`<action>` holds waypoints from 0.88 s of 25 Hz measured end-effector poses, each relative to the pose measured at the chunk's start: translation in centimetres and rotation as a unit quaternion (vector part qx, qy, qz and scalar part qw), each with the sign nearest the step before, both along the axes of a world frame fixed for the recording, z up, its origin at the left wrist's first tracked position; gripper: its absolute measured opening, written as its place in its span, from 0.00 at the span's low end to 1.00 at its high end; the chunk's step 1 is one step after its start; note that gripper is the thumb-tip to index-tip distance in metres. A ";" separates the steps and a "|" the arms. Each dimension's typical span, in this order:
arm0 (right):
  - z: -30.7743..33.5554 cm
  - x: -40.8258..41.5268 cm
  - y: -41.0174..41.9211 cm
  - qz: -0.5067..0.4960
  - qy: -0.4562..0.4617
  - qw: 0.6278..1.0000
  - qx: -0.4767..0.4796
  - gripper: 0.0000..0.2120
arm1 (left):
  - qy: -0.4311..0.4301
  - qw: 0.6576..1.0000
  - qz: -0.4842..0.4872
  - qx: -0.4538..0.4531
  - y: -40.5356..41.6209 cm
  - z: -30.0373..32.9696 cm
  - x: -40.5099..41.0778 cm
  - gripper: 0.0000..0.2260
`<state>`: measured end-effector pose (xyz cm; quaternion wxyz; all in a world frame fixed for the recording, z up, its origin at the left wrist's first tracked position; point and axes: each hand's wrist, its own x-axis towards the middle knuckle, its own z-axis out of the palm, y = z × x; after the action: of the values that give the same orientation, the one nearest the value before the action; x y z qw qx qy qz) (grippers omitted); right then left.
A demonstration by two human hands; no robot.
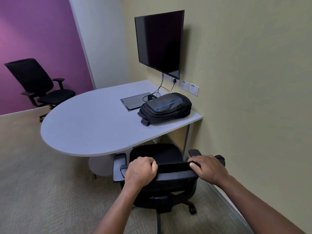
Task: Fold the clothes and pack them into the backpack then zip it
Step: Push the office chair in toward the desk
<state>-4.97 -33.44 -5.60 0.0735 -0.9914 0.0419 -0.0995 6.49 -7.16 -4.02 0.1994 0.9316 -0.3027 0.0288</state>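
Note:
A black backpack (166, 107) with a blue zip stripe lies flat and zipped on the grey table (87, 122), at its right end by the wall. No clothes are in view. Below it, a black office chair (162, 179) stands at the table's near edge. My left hand (141, 171) grips the left end of the chair's backrest top. My right hand (208, 168) grips the right end of the same backrest, fingers curled over it.
A dark wall monitor (159, 43) hangs above the table, with cables running down to sockets (184, 85) and a floor-box lid (135, 102) in the tabletop. A second black chair (38, 85) stands far left by the purple wall. Carpeted floor lies to the left.

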 end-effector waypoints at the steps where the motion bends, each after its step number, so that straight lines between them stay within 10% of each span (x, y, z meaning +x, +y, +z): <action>1: 0.1 0.9 -0.3 0.004 0.003 1.000 0.001 0.15 | 0.003 1.000 0.004 0.002 -0.3 0.0 0.7 0.17; 22: 0.5 12.5 -7.3 0.054 0.011 0.998 0.017 0.17 | -0.008 0.998 0.059 0.015 -6.3 0.5 8.9 0.16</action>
<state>7.50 -40.71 -5.13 0.0948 -0.9919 -0.0095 -0.0840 15.35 -13.43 -3.48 0.1808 0.9505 -0.2490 0.0436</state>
